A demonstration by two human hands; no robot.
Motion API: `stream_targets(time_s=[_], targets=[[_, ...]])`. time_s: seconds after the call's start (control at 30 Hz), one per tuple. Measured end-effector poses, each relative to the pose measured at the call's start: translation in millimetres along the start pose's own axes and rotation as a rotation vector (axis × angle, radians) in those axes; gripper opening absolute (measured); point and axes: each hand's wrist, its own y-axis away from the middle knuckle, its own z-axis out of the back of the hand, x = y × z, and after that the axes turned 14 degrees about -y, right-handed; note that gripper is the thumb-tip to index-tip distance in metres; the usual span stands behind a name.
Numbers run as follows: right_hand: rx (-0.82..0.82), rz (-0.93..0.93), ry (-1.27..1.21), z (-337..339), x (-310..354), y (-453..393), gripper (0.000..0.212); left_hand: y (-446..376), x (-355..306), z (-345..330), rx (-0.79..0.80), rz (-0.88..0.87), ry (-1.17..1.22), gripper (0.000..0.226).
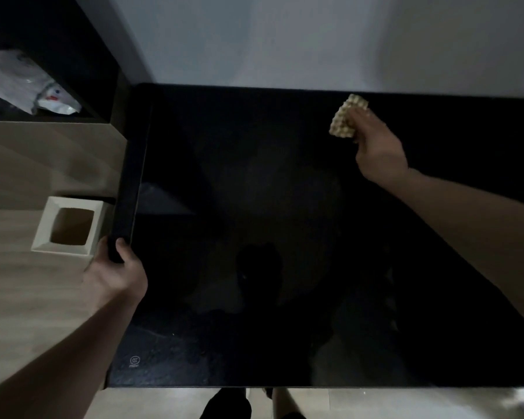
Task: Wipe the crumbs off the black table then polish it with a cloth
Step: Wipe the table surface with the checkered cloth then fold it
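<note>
Head view, looking down on a glossy black counter (pixel 254 207) set against a pale wall (pixel 285 37). Right grip (pixel 375 146) far out near the back edge, fingers curled round a bunched, knobbly yellowish cloth (pixel 347 117) and pressing it to the surface. Left grip (pixel 115 270) wrapped over the counter's near left edge, thumb on top, steadying it.

Probably mid-wipe. Few crumbs visible in this dim light: only faint specks (pixel 173 334) near the front left, close to a small printed mark (pixel 134 360). Hard to tell whether more lie elsewhere.

To do the step well: flatten the cloth rather than leave it balled, for wider contact. Draw in long overlapping strokes from the back edge toward one side. Sweep debris toward the left edge, where a white square bin (pixel 70 226) stands on the floor just beside the counter. Keep the left grip clamped for steadiness, but shift it clear of the sweep path when the cloth comes that way. Save polishing for after the specks are gone, or grit may drag across the gloss.

Around: a dark shelf unit (pixel 73 55) at upper left holding white plastic bags (pixel 28 83); wood floor (pixel 28 297) below. Nothing else seen lying on the counter top.
</note>
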Motion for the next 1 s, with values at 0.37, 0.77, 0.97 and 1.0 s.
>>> stream_targets(time_s=[0.37,0.77,0.97,1.0], targets=[[-0.039,-0.022,0.165,-31,10,52,0.054,2,1,2,0.013,-0.008,0.005,0.045],[0.423,0.202,-0.199,-52,124,365,0.048,4,3,12,0.023,-0.052,-0.037,0.066],[0.082,0.024,-0.306,-28,102,222,0.046,6,4,15,0.004,-0.095,-0.002,0.057],[0.033,0.004,-0.255,-21,93,188,0.048,5,4,14,-0.002,-0.100,0.005,0.056]])
